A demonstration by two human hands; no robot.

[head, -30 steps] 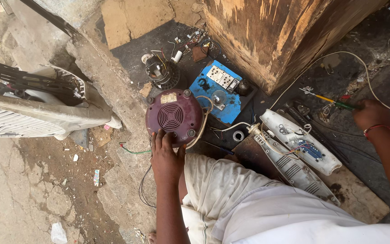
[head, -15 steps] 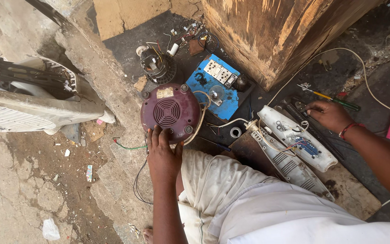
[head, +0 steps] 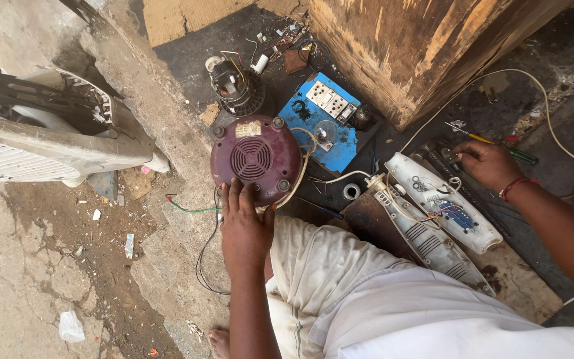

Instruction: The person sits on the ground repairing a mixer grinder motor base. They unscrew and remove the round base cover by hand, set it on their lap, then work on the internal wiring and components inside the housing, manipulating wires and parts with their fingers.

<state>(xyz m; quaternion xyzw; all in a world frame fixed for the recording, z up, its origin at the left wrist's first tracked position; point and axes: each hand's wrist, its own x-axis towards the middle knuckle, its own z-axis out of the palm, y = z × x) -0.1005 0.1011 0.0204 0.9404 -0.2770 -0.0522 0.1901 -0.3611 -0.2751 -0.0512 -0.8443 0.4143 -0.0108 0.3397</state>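
While the left hand (head: 246,226) lies flat and open, fingers spread on the near rim of the round maroon motor housing (head: 255,159), that housing sits on the dark ground just beside the blue switch board (head: 327,123); the right hand (head: 489,163) is curled over dark tools near a screwdriver (head: 499,146), though its grip cannot be made out; a white opened casing (head: 443,209) lies between the two hands.

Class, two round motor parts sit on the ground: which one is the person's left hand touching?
The left hand rests on the maroon motor cover with the central grille; the smaller dark motor with exposed wires lies farther away, untouched.
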